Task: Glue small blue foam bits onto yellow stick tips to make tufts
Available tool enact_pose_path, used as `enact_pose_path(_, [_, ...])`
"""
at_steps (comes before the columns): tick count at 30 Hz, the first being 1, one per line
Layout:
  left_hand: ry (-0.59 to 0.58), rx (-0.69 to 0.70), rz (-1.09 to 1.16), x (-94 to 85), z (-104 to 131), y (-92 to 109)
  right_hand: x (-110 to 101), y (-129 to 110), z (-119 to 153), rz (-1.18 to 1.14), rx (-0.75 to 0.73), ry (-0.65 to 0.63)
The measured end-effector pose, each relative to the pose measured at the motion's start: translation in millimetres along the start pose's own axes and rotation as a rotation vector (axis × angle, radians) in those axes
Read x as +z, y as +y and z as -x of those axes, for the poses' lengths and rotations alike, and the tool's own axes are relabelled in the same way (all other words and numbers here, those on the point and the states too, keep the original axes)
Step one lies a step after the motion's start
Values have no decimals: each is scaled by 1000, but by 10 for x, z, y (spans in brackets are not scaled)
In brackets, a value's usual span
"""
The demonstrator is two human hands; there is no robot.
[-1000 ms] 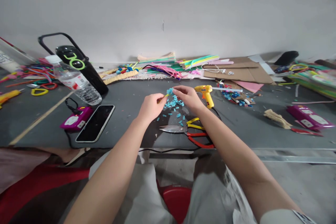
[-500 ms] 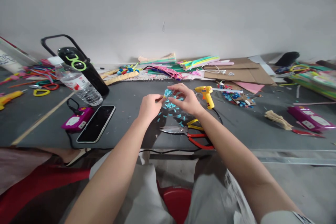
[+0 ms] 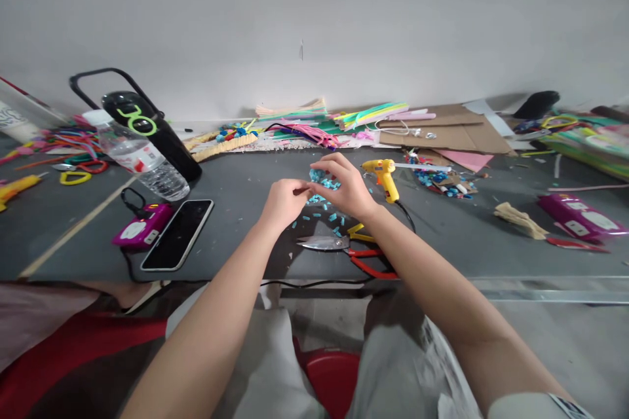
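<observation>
A small light-blue cluster [image 3: 318,175] of short pieces sits between my hands, above the middle of the table. My left hand [image 3: 284,203] pinches at its lower left side with thumb and forefinger. Curled over the cluster from the right is my right hand [image 3: 346,188], its thumb tip meeting the left fingertips. The exact grip points are partly hidden by the fingers. Loose light-blue pieces [image 3: 333,217] are scattered on the table beneath both hands. Scissors [image 3: 324,243] with red and yellow handles lie just nearer to me, partly covered by my right forearm.
A yellow glue gun [image 3: 388,183] stands right of my hands, its cord running toward me. At left are a phone [image 3: 177,236], a purple power strip [image 3: 145,226], a water bottle [image 3: 147,160] and a black flask [image 3: 171,144]. Pipe cleaners [image 3: 371,114] and cardboard [image 3: 457,131] line the back.
My right fingers have closed in a little around the light-blue cluster, and both hands' fingertips have come together. The whole view has shifted slightly.
</observation>
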State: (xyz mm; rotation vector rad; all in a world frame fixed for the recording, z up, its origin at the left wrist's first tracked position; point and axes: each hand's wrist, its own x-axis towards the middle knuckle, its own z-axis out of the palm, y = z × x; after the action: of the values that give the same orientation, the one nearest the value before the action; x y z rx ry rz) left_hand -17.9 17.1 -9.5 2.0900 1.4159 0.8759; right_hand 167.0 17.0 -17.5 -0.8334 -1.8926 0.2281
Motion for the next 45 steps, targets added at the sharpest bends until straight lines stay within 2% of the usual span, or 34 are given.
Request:
enact_pose_path(6, [-11, 0, 44, 7, -5, 22, 3, 15, -1, 0, -5, 9])
enact_pose_path(13, [-1, 15, -26, 10, -4, 16, 19, 19, -3, 23, 24, 33])
enact_pose_path(20, [10, 11, 7, -18, -1, 21, -27, 29, -13, 17, 9, -22])
enact_pose_path(35, [-20, 28, 16, 20, 10, 30, 21, 20, -12, -35, 35, 16])
enact_pose_path(40, [-16, -3, 74, -17, 11, 62, -16, -4, -38, -181, 161, 0])
enact_pose_path(45, [10, -29, 68, -69, 30, 118, -36, 76, -77, -285, 386, 170])
